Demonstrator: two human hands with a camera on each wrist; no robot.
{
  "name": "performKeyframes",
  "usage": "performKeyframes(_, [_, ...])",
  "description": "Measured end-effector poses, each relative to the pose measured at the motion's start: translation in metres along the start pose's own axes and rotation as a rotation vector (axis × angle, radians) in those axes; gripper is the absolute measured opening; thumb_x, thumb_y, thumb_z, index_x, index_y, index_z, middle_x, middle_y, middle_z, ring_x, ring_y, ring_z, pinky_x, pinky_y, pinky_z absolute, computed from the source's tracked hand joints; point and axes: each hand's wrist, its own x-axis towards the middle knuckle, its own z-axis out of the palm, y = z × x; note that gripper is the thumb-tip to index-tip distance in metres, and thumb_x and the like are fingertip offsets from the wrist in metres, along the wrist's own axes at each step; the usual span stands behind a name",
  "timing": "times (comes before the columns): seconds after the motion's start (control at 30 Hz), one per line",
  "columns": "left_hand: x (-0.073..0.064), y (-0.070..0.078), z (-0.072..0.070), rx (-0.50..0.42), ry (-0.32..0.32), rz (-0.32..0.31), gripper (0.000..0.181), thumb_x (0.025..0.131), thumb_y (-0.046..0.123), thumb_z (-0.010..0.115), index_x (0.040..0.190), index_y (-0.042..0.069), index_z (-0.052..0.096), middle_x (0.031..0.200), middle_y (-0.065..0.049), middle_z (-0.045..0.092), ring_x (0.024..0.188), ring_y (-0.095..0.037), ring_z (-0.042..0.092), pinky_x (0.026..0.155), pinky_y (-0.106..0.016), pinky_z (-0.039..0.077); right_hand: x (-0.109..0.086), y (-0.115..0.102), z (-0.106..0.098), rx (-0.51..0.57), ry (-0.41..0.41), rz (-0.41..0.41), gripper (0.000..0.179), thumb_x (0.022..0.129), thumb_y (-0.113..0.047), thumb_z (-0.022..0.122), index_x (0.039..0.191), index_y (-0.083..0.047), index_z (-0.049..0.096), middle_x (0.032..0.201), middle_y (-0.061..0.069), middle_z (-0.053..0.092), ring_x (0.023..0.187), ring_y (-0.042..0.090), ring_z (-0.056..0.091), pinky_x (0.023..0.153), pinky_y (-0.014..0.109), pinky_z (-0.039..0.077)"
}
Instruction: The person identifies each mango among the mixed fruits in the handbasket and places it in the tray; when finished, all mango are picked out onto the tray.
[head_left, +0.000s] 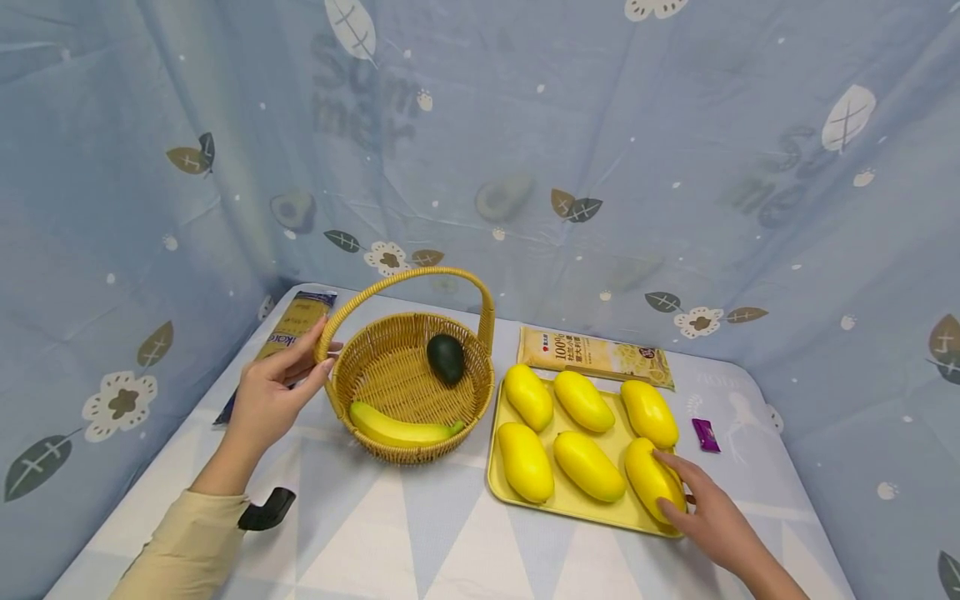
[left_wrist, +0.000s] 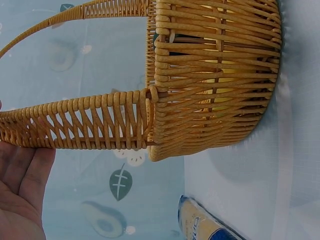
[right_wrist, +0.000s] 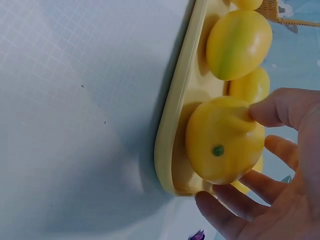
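Observation:
My left hand (head_left: pixel 273 392) holds the left side of the handle of a wicker basket (head_left: pixel 341 429), thumb and fingers on either side of it. Inside the basket lie a banana (head_left: pixel 405 428) near the front and a dark green avocado (head_left: pixel 446 359) at the right. At the right, a yellow tray (head_left: pixel 585 510) bears several yellow mangoes in two rows. My right hand (head_left: pixel 708 508) grips the front right mango (head_left: pixel 651 479), which still lies in the tray. In the right wrist view the thumb presses this mango (right_wrist: pixel 220 145) while the fingers curve round its other side.
Behind the tray lies a yellow pasta packet (head_left: pixel 596 354). Another long packet (head_left: pixel 300 312) lies left of the basket, partly behind my left hand. A small purple wrapped candy (head_left: pixel 705 435) sits right of the tray. Patterned blue cloth (head_left: pixel 525 125) hangs round the table.

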Motion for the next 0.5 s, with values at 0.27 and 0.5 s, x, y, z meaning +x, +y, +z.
performKeyframes(0.27, [0.0002, 0.0009, 0.0001, 0.010, 0.005, -0.022, 0.066, 0.090, -0.007, 0.073, 0.148, 0.018, 0.055, 0.117, -0.018, 0.073, 0.104, 0.006, 0.066, 0.081, -0.011, 0.053, -0.0037, -0.0022, -0.0016, -0.021, 0.082, -0.041, 0.065, 0.095, -0.026, 0.071, 0.152, -0.011, 0.045, 0.151, 0.026, 0.043, 0.127, 0.045, 0.049, 0.098, 0.060, 0.052])
performKeyframes(0.5, [-0.0015, -0.0006, -0.0042, 0.038, -0.006, -0.039, 0.066, 0.092, -0.003, 0.072, 0.149, 0.025, 0.053, 0.118, -0.014, 0.073, 0.104, 0.008, 0.065, 0.082, -0.011, 0.054, 0.0018, -0.0090, -0.0032, -0.019, 0.127, -0.070, 0.059, 0.096, -0.025, 0.071, 0.149, -0.013, 0.049, 0.149, 0.023, 0.045, 0.128, 0.045, 0.048, 0.099, 0.062, 0.050])
